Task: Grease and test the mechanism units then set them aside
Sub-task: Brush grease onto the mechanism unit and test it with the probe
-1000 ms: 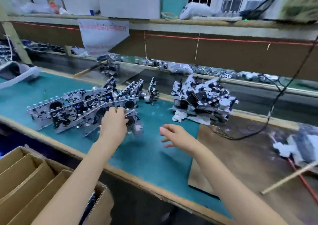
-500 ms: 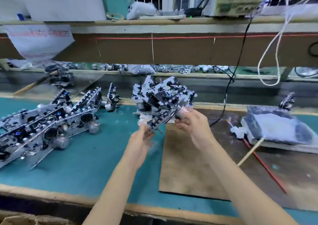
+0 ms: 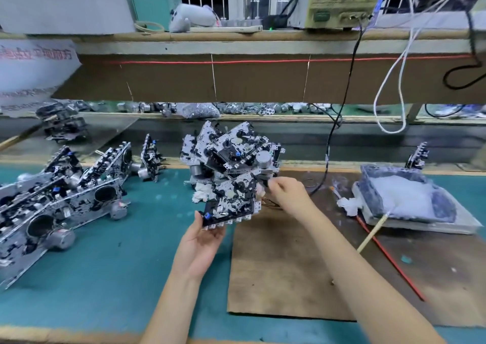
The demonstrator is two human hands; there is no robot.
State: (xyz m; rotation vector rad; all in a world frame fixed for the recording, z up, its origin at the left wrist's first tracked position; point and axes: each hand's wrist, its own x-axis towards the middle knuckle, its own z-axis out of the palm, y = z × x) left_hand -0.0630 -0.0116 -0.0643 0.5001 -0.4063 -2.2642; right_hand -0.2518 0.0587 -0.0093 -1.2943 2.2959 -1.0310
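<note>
While L hand (image 3: 203, 241) grips the lower edge & R hand (image 3: 288, 193) pinches the top corner of a silver-black metal mechanism unit (image 3: 232, 201), greasing looks pending; piled units (image 3: 231, 151) behind wait.

Position: head-worn, above the near edge of the brown board (image 3: 276, 264).
Facing: forward and down, toward the shelf (image 3: 236, 37) beyond the board.
Nearness: close over the board.

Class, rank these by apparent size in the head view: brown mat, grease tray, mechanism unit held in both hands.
1. brown mat
2. grease tray
3. mechanism unit, clearly smallest even though held nearer the camera
</note>
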